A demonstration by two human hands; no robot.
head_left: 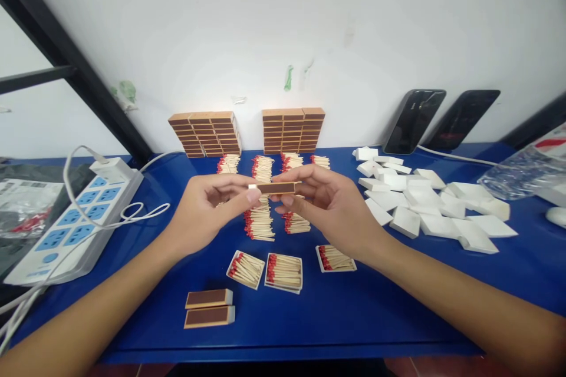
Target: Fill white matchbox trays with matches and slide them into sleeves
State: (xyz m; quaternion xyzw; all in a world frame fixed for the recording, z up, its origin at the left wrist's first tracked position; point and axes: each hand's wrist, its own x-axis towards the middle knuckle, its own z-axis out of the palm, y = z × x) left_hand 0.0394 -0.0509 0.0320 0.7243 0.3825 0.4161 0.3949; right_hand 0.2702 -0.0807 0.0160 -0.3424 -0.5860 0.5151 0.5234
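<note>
Between my two hands, above the middle of the table, is a matchbox (276,188) with its brown striking side toward me. A bit of white tray shows at its left end. My left hand (212,206) pinches that end between thumb and fingers. The other end is gripped by my right hand (327,203). Behind and below the hands lie piles of red-tipped matches (259,224), partly covered by the fingers. Nearer to me are filled white trays, one at left (245,270), one in the middle (283,272) and one at right (336,258).
Two matchboxes (209,307) lie at the front left. Stacked matchboxes (204,134) and a second stack (293,131) stand by the wall. White trays (420,194) are heaped at right, before two phones (413,121). A power strip (75,224) with cables lies left; a plastic bottle (530,162) lies far right.
</note>
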